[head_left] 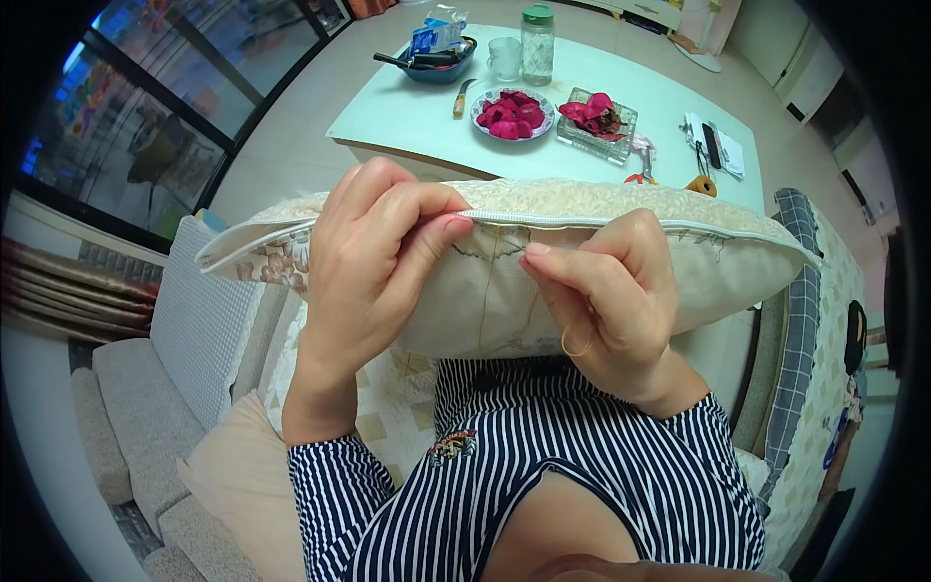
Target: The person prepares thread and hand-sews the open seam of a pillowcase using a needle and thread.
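Observation:
A cream cushion [621, 202] with a patterned face lies across my lap, its long edge turned up. A white zipper [562, 221] runs along that edge. My left hand [373, 247] pinches the cushion's edge at the zipper between thumb and forefinger. Just right of it, my right hand [616, 301] is closed in a pinch close to the seam, with a ring on one finger. Whatever lies between its fingertips is too small to make out. Dark loose thread [480, 254] runs along the fabric between the hands, and a thin pale thread hangs down the cushion.
Beyond the cushion, a white table [407, 121] bears a plate [485, 131] of dark pink pieces, a glass dish [621, 145], a knife [460, 102], a green-lidded jar [538, 53], a mug [504, 60] and a blue basin [441, 73]. Sofa seats [145, 417] flank me.

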Tool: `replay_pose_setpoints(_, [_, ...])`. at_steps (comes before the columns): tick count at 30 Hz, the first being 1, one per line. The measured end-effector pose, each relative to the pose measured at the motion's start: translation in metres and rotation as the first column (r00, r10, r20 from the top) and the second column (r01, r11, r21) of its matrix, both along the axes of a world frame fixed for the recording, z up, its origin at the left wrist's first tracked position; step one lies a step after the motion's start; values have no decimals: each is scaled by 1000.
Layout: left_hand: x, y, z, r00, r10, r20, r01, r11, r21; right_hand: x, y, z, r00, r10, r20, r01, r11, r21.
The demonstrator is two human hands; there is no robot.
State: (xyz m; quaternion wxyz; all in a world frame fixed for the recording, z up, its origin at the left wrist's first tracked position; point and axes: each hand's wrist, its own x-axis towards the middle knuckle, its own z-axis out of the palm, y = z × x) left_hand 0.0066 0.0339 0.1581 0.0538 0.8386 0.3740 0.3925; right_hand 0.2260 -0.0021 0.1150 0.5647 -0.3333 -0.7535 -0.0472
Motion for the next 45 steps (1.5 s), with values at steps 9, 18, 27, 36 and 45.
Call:
replay_pose_setpoints(9, [0,2,-2,1000,13,3,-13,1000,18,-2,8,2,999,-29,20,28,999,46])
replay_pose_setpoints(18, [3,-4,-5,998,64,24,-65,995,72,-2,9,5,997,-37,66,35,999,35])
replay_pose_setpoints(27, [5,-4,-9,997,69,30,-73,985,156,-15,10,-2,995,-80,56,83,995,-49])
replay_pose_setpoints(36, [7,-2,-10,993,94,69,-102,987,124,-4,-2,10,995,-42,87,55,986,-160])
replay_pose_setpoints(45, [7,-4,-10,995,86,45,-92,985,143,-3,0,3,997,-5,80,21,979,-201])
